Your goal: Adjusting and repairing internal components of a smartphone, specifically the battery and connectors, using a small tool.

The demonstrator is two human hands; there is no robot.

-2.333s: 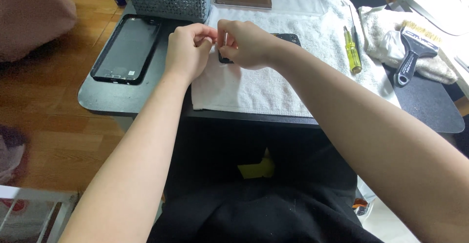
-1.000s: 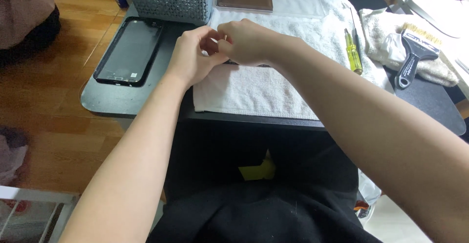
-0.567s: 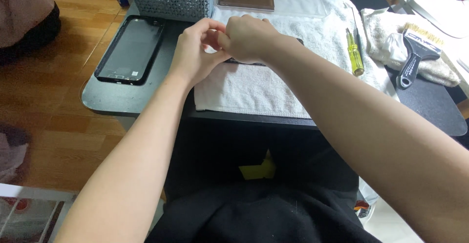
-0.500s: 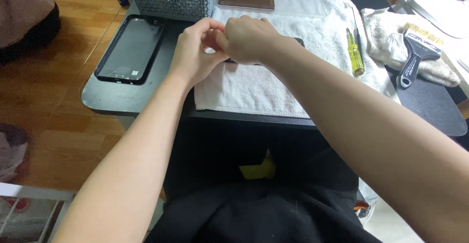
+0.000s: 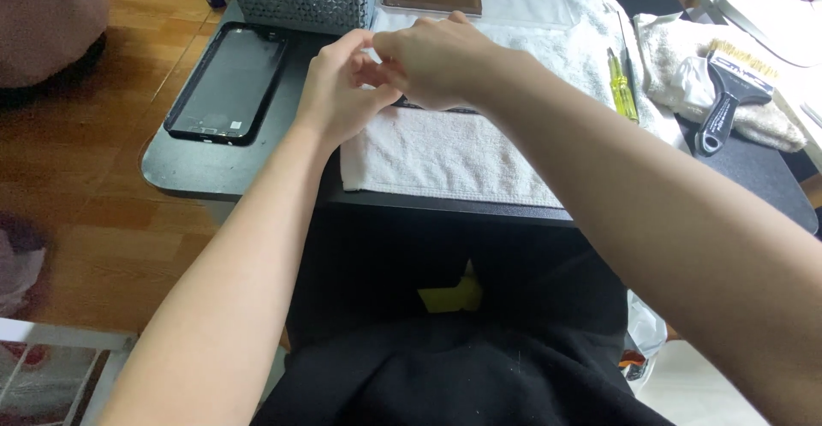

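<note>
Left hand (image 5: 342,92) and right hand (image 5: 437,66) meet fingertip to fingertip over the white towel (image 5: 454,148) mid-tabletop, fingers curled; can't tell what they pinch. A dark flat part (image 5: 432,107) lies on the towel under the right hand. Phone frame (image 5: 227,83) near left edge; yellow screwdriver (image 5: 622,88) and brush (image 5: 728,83) toward right edge.

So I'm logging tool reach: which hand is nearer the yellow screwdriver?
Right. The right hand is over the white towel, apart from the yellow screwdriver on its far side; the left hand is farther away.
</note>
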